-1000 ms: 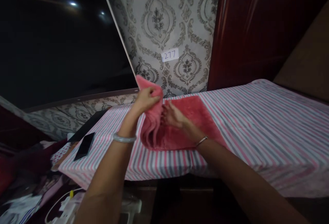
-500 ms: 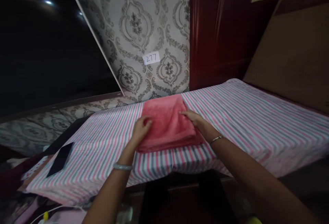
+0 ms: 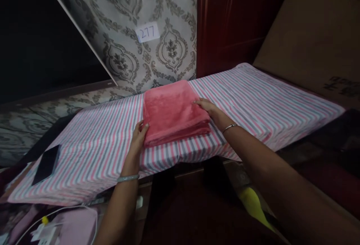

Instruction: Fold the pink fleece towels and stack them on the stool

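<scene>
Now, pink cloth [image 3: 171,111]: folded into a layered, roughly square pile, lying flat on the table [image 3: 253,102] between the two hands, near the front edge.
Left hand [image 3: 138,134]: at the pile's left side toward the front, thumb and fingers loosely parted, thumb tip against the cloth's edge.
Right hand [image 3: 206,106]: at the pile's right side, a fingertip on top; whether it pinches any layer, I cannot tell.
Wrists: a pale bangle [image 3: 128,178] on the left, a thin bracelet [image 3: 230,127] on the right.
Table covering: pink, white and grey stripes, hanging over the front.
Phone [image 3: 46,164]: dark, flat near the table's left end, well apart from the cloth.
Wall: patterned wallpaper [image 3: 171,48] bearing a paper label [image 3: 148,32] that reads "277".
Left background: a large dark screen [image 3: 42,42].
</scene>
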Motion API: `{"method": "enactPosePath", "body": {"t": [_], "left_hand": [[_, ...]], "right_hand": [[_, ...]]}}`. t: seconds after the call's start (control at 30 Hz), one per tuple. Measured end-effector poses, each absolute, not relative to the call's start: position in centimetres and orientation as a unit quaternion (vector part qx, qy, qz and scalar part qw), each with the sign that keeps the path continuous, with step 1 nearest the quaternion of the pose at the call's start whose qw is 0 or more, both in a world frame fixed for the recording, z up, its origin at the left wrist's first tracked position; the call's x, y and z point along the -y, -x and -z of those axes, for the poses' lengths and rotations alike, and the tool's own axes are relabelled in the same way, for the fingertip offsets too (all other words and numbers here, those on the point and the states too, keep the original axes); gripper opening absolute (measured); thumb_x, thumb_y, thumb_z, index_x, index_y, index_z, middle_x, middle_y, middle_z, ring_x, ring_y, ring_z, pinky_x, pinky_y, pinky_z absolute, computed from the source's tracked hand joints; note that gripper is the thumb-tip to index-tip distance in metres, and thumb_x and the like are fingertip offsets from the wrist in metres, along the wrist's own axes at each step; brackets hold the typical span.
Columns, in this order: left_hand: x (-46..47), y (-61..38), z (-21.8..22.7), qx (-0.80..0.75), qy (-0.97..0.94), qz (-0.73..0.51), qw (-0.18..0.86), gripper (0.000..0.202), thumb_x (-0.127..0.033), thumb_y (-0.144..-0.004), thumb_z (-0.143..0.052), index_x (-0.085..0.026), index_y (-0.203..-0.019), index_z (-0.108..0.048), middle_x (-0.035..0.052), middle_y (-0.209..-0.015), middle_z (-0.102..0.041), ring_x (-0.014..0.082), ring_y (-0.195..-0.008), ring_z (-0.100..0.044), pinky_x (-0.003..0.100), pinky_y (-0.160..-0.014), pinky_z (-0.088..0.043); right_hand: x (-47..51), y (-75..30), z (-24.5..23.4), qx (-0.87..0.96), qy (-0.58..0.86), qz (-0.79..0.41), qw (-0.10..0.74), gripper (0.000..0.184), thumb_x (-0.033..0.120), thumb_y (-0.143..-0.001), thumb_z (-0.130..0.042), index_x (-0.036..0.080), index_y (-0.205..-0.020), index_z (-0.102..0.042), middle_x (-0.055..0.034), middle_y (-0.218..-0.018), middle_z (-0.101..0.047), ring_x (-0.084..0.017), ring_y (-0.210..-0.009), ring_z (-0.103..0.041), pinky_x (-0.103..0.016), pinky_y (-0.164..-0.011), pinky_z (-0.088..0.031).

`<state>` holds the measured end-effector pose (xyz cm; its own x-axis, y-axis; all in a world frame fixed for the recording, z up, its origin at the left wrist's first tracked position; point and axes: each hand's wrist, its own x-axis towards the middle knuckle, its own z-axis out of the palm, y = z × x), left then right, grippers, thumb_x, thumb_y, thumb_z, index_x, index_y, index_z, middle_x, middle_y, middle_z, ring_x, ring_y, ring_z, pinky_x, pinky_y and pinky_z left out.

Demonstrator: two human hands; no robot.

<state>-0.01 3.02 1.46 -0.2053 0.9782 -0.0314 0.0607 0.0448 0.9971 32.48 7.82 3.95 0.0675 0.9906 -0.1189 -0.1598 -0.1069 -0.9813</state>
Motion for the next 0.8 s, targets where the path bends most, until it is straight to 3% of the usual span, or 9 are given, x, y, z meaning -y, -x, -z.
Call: {"method": "enactPosePath", "body": {"t": [0.17, 0.3, 0.37, 0.47, 0.63, 0.8], "left_hand": [[-1.1, 0.8, -0.8, -0.584, -0.496, -0.516, 0.383, 0.076, -0.053, -0.083, -0.071, -0.022, -0.147, -0.043, 0.0173, -0.148, -0.051, 0.0321, -0.137, -0.053, 0.046, -0.114, -0.044], [1.5, 0.0, -1.0, -0.56, -0.686, -0.436, 0.16, 0.099, -0.06, -0.073, -0.079, -0.02, -0.154, -0.037, 0.0198, -0.167, -0.02, 0.0384, -0.155, -0.019, 0.054, -0.124, -0.023], [2.4, -0.6, -1.4, -0.538, -0.755, -0.371, 0.048, 0.101, -0.056, -0.071, -0.082, -0.019, -0.154, -0.038, 0.0208, -0.169, -0.015, 0.0418, -0.156, -0.014, 0.059, -0.124, -0.018], [2.6, -1.2, -1.7, -0.517, -0.794, -0.317, -0.039, 0.085, -0.041, -0.078, -0.078, -0.018, -0.152, -0.042, 0.0224, -0.167, -0.021, 0.0425, -0.153, -0.022, 0.061, -0.122, -0.024], [1.9, -0.4, -0.6, -0.489, -0.817, -0.304, -0.03, 0.067, -0.01, -0.08, -0.061, -0.016, -0.146, -0.05, 0.0196, -0.155, -0.045, 0.0351, -0.145, -0.042, 0.053, -0.119, -0.037], [2.1, 0.5, 0.4, -0.49, -0.805, -0.334, 0.01, 0.062, -0.007, -0.08, -0.056, -0.017, -0.141, -0.055, 0.0188, -0.154, -0.048, 0.0321, -0.143, -0.045, 0.052, -0.119, -0.039]], "right_hand": [[-6.4, -32.7, -4.6, 0.446, 0.454, -0.567, 0.522, 0.054, 0.025, -0.076, -0.076, 0.021, -0.128, -0.06, -0.0087, -0.127, -0.071, -0.024, -0.105, -0.07, -0.038, -0.093, -0.059], [-5.0, -32.9, -5.3, 0.434, 0.461, -0.576, 0.517, 0.08, 0.019, -0.068, -0.081, 0.022, -0.142, -0.051, -0.0088, -0.143, -0.061, -0.027, -0.124, -0.063, -0.039, -0.105, -0.054], [-4.7, -33.0, -5.6, 0.405, 0.463, -0.591, 0.521, 0.082, 0.017, -0.069, -0.078, 0.021, -0.145, -0.048, -0.0084, -0.146, -0.059, -0.026, -0.125, -0.062, -0.037, -0.104, -0.055], [-4.7, -33.2, -5.5, 0.375, 0.476, -0.596, 0.526, 0.085, 0.017, -0.071, -0.074, 0.021, -0.149, -0.043, -0.0081, -0.146, -0.059, -0.023, -0.12, -0.066, -0.034, -0.097, -0.058], [-4.3, -33.5, -3.1, 0.413, 0.529, -0.532, 0.517, 0.093, 0.02, -0.07, -0.075, 0.018, -0.155, -0.037, -0.0117, -0.128, -0.07, -0.028, -0.107, -0.071, -0.04, -0.089, -0.061], [-4.6, -33.7, -0.9, 0.552, 0.562, -0.36, 0.5, 0.088, 0.031, -0.07, -0.075, 0.019, -0.152, -0.043, -0.012, -0.13, -0.067, -0.032, -0.117, -0.065, -0.05, -0.102, -0.053]]}}
